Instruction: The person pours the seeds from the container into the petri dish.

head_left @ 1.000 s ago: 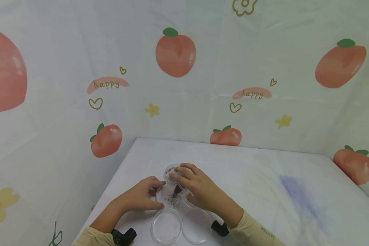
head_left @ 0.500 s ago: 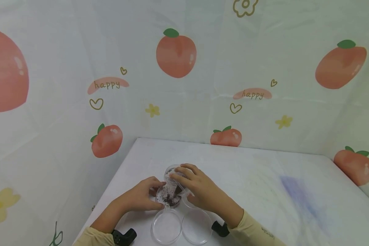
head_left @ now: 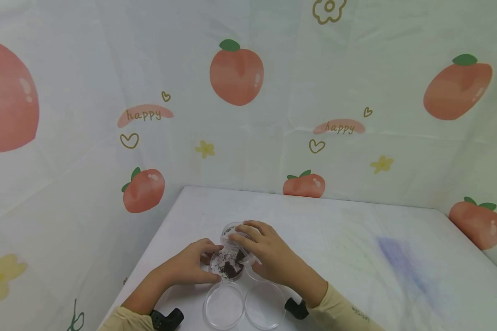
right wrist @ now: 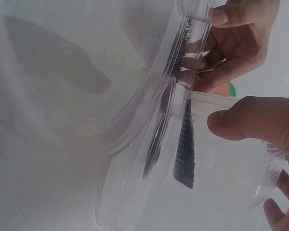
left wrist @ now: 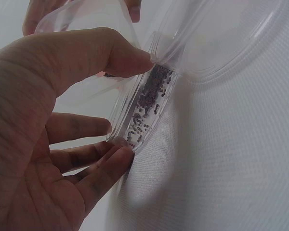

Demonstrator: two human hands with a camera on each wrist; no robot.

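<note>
Right hand (head_left: 269, 257) grips clear cup (right wrist: 221, 161), tipped over dish (left wrist: 153, 116) of dark grains (head_left: 231, 270); left hand (head_left: 190, 264) holds dish by its sides; cup likely light, slick, bendy, best held mid-wall

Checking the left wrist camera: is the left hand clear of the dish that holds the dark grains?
No, the left hand has its thumb and fingertips against the clear dish with the dark grains.

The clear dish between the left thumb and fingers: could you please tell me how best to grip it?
Take the clear dish by opposite sides of its low, round wall, probably from the left: its open top exposes dark grains, and a tilted cup crowds its right.
</note>
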